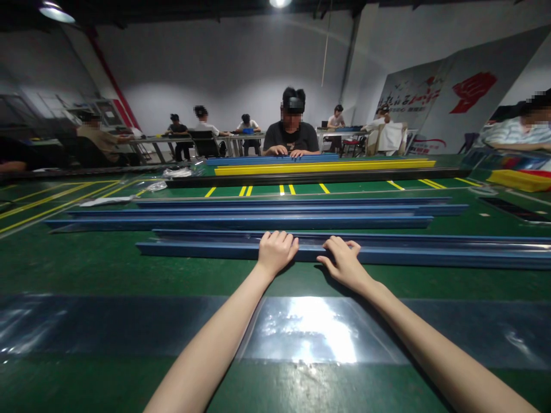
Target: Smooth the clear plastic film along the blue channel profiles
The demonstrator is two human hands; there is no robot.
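Note:
A long blue channel-shaped profile [206, 250] lies across the table in front of me, its hollow side facing up. My left hand [278, 250] is closed over its front wall, with the fingertips hidden inside the channel. A short way to the right, my right hand [343, 256] holds the same wall more loosely. Its fingers curl into the channel and the thumb stays at the front face. Between the two hands a short stretch of the profile shows. Under my forearms, a wide clear plastic sheet [301, 330] lies flat and reflects the overhead light.
More blue profiles [241, 222] lie parallel behind mine. Farther back are a black profile [318, 178] and a yellow profile [322, 167]. A co-worker [291, 135] sits opposite, hands on another blue profile. At right are a dark flat device [514, 210] and a yellow tray [519, 181].

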